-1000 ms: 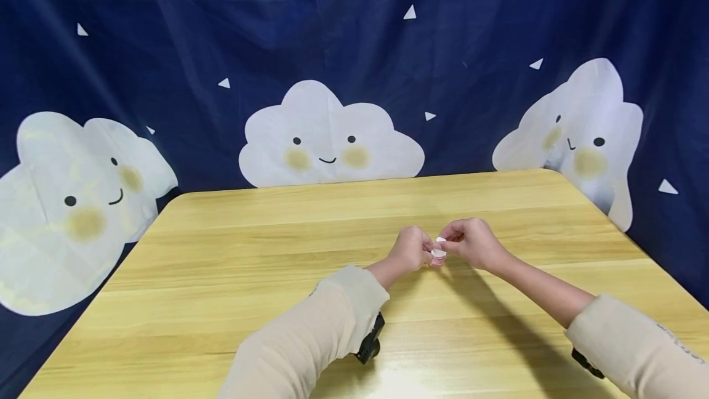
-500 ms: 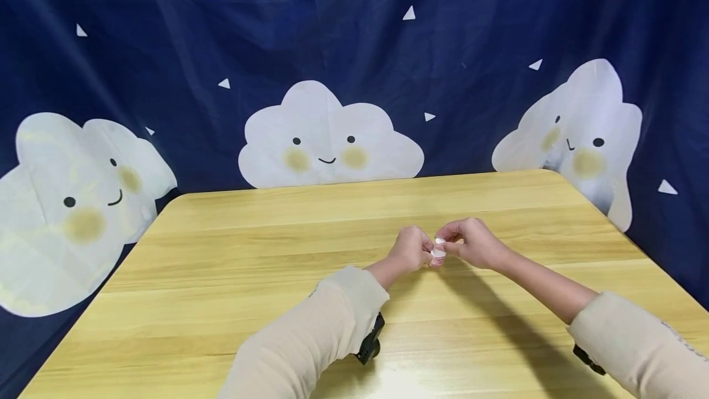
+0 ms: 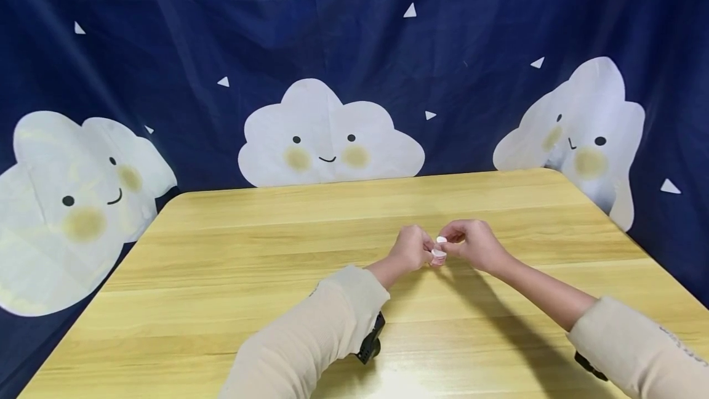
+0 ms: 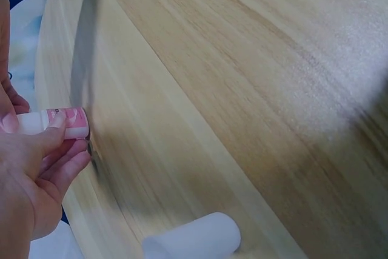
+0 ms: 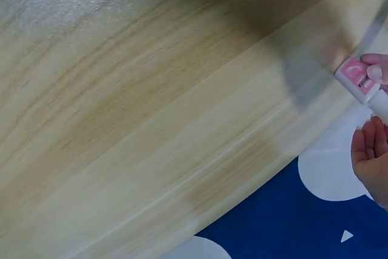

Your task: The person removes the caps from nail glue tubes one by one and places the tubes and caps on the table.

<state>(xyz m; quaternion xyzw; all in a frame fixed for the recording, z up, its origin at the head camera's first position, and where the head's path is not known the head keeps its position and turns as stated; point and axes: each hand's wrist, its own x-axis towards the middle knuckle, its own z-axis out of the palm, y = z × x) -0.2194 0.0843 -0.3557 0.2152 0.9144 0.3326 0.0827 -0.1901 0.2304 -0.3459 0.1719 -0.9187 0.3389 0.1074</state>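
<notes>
A small white bottle with a pink label (image 3: 437,258) is held between both hands above the table. My left hand (image 3: 410,249) grips its pink-labelled body, thumb lying on the label in the left wrist view. At the other end, my right hand (image 3: 475,245) pinches the white cap (image 3: 441,240) between thumb and forefinger. The label (image 5: 356,73) faces the right wrist camera, where my right hand's other fingers (image 5: 370,141) are curled beside the cap. Fingers partly cover the bottle, so I cannot tell whether the cap sits loose or tight.
The wooden table (image 3: 266,263) has rounded far corners. A dark blue curtain (image 3: 354,29) with white clouds hangs behind it. In the left wrist view, a plain white cylinder (image 4: 194,238) appears at the bottom; the head view does not show it.
Both hands stay around the bottle in almost the same place. Only slight shifts of the right hand and forearm show.
</notes>
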